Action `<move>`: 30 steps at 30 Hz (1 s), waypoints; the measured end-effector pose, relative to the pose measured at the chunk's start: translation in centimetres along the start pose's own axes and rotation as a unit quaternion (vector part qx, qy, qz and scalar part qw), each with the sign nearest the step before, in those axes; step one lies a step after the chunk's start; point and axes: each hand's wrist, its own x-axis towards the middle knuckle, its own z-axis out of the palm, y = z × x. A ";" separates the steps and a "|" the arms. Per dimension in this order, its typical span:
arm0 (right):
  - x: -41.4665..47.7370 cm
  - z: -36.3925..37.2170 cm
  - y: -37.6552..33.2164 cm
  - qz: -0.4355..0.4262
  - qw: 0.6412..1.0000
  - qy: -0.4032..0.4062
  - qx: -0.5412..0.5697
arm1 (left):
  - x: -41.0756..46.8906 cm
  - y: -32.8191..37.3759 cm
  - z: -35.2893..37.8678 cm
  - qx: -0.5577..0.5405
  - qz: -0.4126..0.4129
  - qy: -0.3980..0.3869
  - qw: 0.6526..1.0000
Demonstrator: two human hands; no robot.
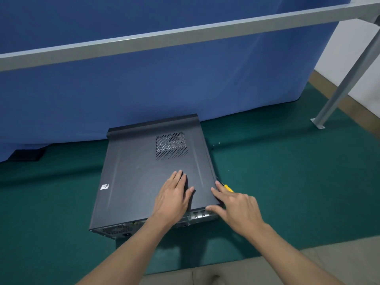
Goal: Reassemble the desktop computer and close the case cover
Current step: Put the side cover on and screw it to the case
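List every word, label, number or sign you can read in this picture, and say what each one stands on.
Nothing here can be read as text.
Sticker on the case cover: pale print, too small and blurred to read.
Rear panel of the computer: no legible markings by the ports.

Green mat (pixel 287 192) covers the floor; blue curtain (pixel 144 83) fills upper frame; grey metal frame (pixel 185 36) crosses above; white wall (pixel 370 58) upper right.
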 end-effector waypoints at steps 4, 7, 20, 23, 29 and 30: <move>3.4 -0.8 2.3 0.057 0.978 0.055 0.195 | 4.6 1.5 1.0 0.000 -0.019 -0.011 1.000; 7.8 0.3 3.8 0.121 0.966 0.049 0.222 | 8.6 2.0 1.9 0.032 -0.042 -0.013 0.999; 23.9 6.0 11.0 0.289 0.928 0.020 0.233 | 13.3 1.9 2.4 0.062 -0.067 0.022 0.996; 26.9 7.1 11.0 0.291 0.930 0.016 0.223 | 13.3 1.9 2.4 0.050 -0.074 0.028 0.996; 28.9 8.9 11.0 0.304 0.934 0.005 0.185 | 13.2 2.0 2.3 0.038 -0.082 0.033 0.995; 29.0 8.9 11.2 0.308 0.934 0.007 0.182 | 13.2 2.0 2.3 0.036 -0.083 0.032 0.995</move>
